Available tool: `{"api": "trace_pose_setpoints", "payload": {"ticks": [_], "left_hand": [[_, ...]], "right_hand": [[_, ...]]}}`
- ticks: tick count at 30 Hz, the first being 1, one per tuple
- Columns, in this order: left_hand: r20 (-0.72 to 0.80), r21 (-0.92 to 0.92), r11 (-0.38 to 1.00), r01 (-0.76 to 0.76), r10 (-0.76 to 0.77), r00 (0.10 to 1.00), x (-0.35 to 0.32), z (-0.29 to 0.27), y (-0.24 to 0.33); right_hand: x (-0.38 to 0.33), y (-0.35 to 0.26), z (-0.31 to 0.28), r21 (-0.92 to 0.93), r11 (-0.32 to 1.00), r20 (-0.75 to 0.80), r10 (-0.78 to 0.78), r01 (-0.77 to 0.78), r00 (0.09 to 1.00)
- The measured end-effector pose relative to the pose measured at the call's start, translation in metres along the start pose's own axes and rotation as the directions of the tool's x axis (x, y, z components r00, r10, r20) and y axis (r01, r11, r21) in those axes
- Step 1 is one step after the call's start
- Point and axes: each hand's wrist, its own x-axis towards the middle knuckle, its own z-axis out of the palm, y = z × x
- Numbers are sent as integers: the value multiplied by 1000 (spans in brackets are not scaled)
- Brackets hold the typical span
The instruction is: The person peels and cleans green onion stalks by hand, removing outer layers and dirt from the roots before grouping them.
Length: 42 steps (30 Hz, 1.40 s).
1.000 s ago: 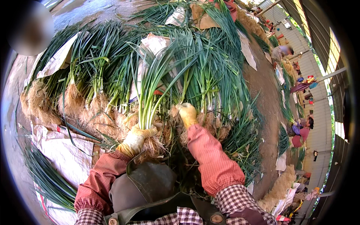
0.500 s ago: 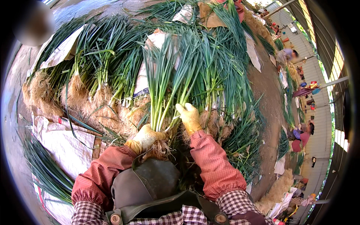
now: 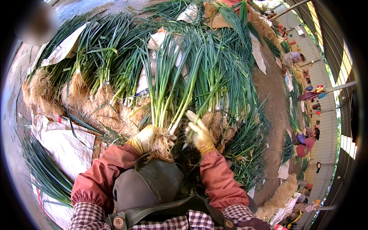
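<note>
My left hand [image 3: 144, 138], in a yellow glove, is closed around the lower end of a bunch of green onions [image 3: 163, 99]. The bunch stands leaning away from me, its pale stalks up and a tangle of tan roots hanging below the fingers. One stalk splays out to the right from the rest. Just right of it, my gloved right hand [image 3: 201, 135] grips a single green onion [image 3: 208, 104] slantwise, its leaves pointing up and away. Part of that stalk is hidden by the fingers.
More green onions with bushy roots [image 3: 76, 90] lie in a row at the far left. A dense pile [image 3: 237, 80] spreads on the right. White woven sacking [image 3: 61, 143] lies at left, with loose onions [image 3: 44, 168] on it. Other people [image 3: 306, 142] sit along the far right.
My right hand has moved slightly down and to the right, away from the bunch, and now has a single green onion in its fingers. The bunch in my left hand has fanned out.
</note>
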Motion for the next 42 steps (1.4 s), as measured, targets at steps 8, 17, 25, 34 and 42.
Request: {"api": "trace_pose_setpoints", "payload": {"ticks": [8, 17, 25, 34, 42], "left_hand": [[-34, 57, 998, 24, -22, 999, 4, -10, -4], [-179, 78, 995, -66, 79, 981, 11, -25, -7], [61, 59, 992, 109, -113, 992, 6, -12, -3], [-315, 338, 930, -147, 259, 913, 35, -69, -25], [-136, 704, 692, -161, 354, 925, 19, -55, -7]], "right_hand": [[-5, 29, 45, -247, 968, 200, 89, -38, 976], [-100, 84, -56, -955, 60, 229, 768, 289, 598], [-6, 12, 39, -415, 900, 309, 4, 131, 951], [0, 42, 69, -948, 223, 174, -237, 227, 956], [-17, 51, 75, -853, -2, 515, -176, 522, 839]]}}
